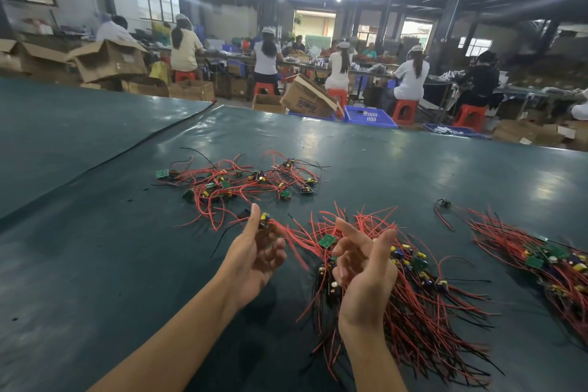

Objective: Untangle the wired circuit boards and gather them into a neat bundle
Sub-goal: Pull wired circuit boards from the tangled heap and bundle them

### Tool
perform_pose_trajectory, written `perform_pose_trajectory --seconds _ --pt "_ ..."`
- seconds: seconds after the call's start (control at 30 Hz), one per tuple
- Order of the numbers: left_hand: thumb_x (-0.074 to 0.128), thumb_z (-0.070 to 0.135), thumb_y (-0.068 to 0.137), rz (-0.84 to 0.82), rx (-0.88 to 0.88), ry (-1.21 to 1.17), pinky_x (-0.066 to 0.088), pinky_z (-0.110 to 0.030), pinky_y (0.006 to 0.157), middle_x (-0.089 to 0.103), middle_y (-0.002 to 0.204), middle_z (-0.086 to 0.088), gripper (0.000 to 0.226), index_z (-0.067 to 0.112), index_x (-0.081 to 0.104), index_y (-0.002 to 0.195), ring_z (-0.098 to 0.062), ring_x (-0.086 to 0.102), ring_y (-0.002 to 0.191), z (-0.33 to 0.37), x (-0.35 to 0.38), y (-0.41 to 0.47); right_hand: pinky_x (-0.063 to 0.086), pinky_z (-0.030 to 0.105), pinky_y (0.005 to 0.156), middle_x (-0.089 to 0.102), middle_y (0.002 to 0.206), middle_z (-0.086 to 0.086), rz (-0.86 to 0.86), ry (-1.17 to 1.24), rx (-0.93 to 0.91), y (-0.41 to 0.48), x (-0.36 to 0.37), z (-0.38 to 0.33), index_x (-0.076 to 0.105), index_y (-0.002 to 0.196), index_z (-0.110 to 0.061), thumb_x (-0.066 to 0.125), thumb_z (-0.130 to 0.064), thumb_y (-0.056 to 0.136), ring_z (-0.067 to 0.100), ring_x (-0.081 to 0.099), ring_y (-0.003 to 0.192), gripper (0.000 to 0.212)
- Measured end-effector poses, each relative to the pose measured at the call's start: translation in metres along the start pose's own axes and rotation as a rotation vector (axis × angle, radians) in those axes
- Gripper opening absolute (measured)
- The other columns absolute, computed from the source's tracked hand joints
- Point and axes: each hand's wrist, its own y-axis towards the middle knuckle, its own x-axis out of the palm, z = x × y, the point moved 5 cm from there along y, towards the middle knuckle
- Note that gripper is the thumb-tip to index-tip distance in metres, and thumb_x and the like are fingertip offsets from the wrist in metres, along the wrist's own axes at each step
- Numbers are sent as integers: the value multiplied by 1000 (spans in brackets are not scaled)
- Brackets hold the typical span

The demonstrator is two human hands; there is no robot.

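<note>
Pinching hand: the left hand is palm-up above the table, thumb upright. Its thumb and forefinger nip a small circuit board, and the other fingers are loosely curled below.
Held board's wires: red leads run blurred from that board rightward to the middle bundle.
Right hand: the right hand is half open over the middle bundle, palm turned left, forefinger and thumb reaching forward and the rest gently bent. No wire shows plainly in its grip.
Middle bundle: boards massed at its far end, red and black wires fanning toward the table's near edge, right of centre.
Tangled pile: loose boards and looping red wires farther in from the near edge, beyond the left hand and apart from it.
Right bundle: a second gathered bunch by the right edge, well apart from the hands.
Stray board: lies alone between the middle and right bundles, farther in.
</note>
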Motion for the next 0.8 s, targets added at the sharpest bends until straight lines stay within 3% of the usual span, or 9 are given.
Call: perform_pose_trajectory --seconds 0.07,0.13,0.23,0.3,0.43,0.67,0.73,0.8 --pt "65 60 69 -100 -70 -115 45 -20 41 54 58 4 44 18 55 61 -8 51 44 1 3 -1 26 19 39 53 54 -2 -27 -31 42 1 -1 4 78 85 -14 31 -62 92 7 35 40 68" --pt "65 61 66 -225 -149 -143 42 -19 41 46 52 7 47 20 47 53 -7 47 42 1 10 -6 24 18 39 53 53 -4 -61 -102 122 3 1 11 78 79 -9 41 -59 87 6 34 40 63" --pt "61 65 65 -407 -265 -7 41 -21 42 41 48 7 50 20 46 52 -7 44 41 -8 23 -20 37 20 49 49 55 3 -177 -249 213 0 9 23 69 80 10 55 -58 79 14 40 50 69" --pt "58 69 65 -463 -314 160 38 -20 42 38 46 7 52 19 52 54 -7 40 40 -15 28 -29 48 27 55 54 57 10 -271 -242 298 -6 16 31 72 76 6 60 -56 78 20 49 51 63" --pt "57 71 61 -467 -409 333 32 -19 40 34 41 7 56 20 41 47 -8 35 35 -21 29 -40 59 44 53 66 64 15 -365 -165 467 -14 22 38 74 66 -12 68 -51 76 24 60 47 41" --pt "57 75 68 -467 -444 364 33 -17 37 40 45 8 58 22 44 50 -5 39 36 -24 25 -37 53 51 68 67 71 19 -326 -61 510 -11 18 37 75 78 -8 79 -45 62 26 61 50 41" --pt "59 66 76 -436 -426 339 33 -17 35 45 48 8 52 21 52 52 -5 42 37 -24 26 -33 51 56 71 66 68 19 -237 -66 460 -7 15 34 76 78 -8 77 -43 68 26 58 52 37" --pt "65 45 72 -426 -409 300 33 -16 32 53 54 5 31 18 62 57 -6 46 39 -24 28 -31 54 48 61 65 62 14 -130 -49 403 -3 10 27 77 78 -8 73 -39 75 23 56 48 31"
